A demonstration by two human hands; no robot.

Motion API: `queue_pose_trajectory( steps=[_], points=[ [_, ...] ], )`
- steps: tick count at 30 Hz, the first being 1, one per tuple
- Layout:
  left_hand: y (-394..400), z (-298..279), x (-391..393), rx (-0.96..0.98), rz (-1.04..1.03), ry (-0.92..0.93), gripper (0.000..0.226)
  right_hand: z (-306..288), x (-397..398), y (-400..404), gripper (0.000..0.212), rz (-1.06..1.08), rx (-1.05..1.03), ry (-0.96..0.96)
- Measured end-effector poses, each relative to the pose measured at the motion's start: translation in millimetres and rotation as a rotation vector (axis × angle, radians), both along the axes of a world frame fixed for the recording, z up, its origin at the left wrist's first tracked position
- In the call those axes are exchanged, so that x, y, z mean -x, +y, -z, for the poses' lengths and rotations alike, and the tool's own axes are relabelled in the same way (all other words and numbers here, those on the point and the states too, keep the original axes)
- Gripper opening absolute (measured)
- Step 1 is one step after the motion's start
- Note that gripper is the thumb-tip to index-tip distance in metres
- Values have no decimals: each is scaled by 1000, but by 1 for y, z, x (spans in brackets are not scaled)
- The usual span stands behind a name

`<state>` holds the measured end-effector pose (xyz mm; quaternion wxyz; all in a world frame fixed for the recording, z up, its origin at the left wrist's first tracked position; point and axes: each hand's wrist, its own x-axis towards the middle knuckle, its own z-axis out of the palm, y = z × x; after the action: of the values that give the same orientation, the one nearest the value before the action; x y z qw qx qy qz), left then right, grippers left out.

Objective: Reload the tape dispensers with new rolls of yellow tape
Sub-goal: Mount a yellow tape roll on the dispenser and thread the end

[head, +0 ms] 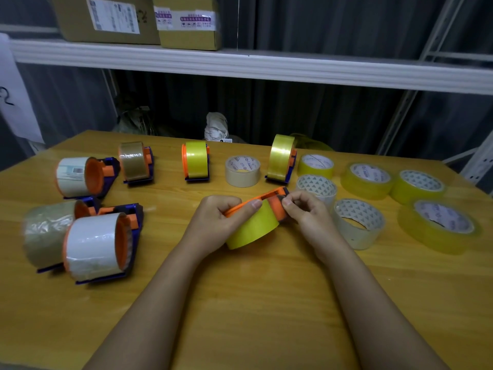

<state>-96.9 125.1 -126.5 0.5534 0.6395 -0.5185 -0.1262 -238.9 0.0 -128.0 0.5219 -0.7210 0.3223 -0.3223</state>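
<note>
An orange tape dispenser (272,195) with a yellow tape roll (253,227) on it is held just above the wooden table (240,303), at the centre. My left hand (221,217) grips its orange frame and the roll from the left. My right hand (304,209) pinches the dispenser's end by the orange hub. Two loaded dispensers with yellow tape (196,161) (281,157) stand upright behind. Several loose yellow rolls (366,180) (437,225) lie flat at the right.
Dispensers with clear, brown and white tape (96,244) (136,161) (77,176) crowd the left of the table. A beige roll (242,170) and clear rolls (358,222) lie near my hands. A white shelf (240,62) with cardboard boxes (112,17) runs above the far edge.
</note>
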Motion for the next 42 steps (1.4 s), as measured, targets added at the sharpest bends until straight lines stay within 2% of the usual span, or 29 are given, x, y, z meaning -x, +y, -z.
queue_pose_trajectory(
  steps=[7,12,17,20,22,25,32,37,42],
  points=[
    [-4,6,-9,33,-70,-167,38,-2,3,-2,17,42,93,-53],
    [-11,11,-13,35,-130,-305,43,-4,-1,3,13,168,214,-4],
    [-11,11,-11,8,-152,-253,45,-6,-1,8,18,195,247,14],
    [-9,5,-6,-59,-158,-217,36,-7,-2,9,13,173,246,29],
    [-9,3,-4,-87,-177,-192,39,-6,-2,8,10,165,253,33],
    [-9,1,-1,-45,-200,-189,31,-3,-2,7,7,182,278,47],
    [-10,-1,0,20,-175,-175,35,-4,-3,7,19,216,291,22],
    [-10,4,-5,24,-163,-174,48,-4,0,3,8,257,239,-70],
    [-11,5,-4,-3,-169,-235,51,-7,0,8,10,239,229,-66]
  ],
)
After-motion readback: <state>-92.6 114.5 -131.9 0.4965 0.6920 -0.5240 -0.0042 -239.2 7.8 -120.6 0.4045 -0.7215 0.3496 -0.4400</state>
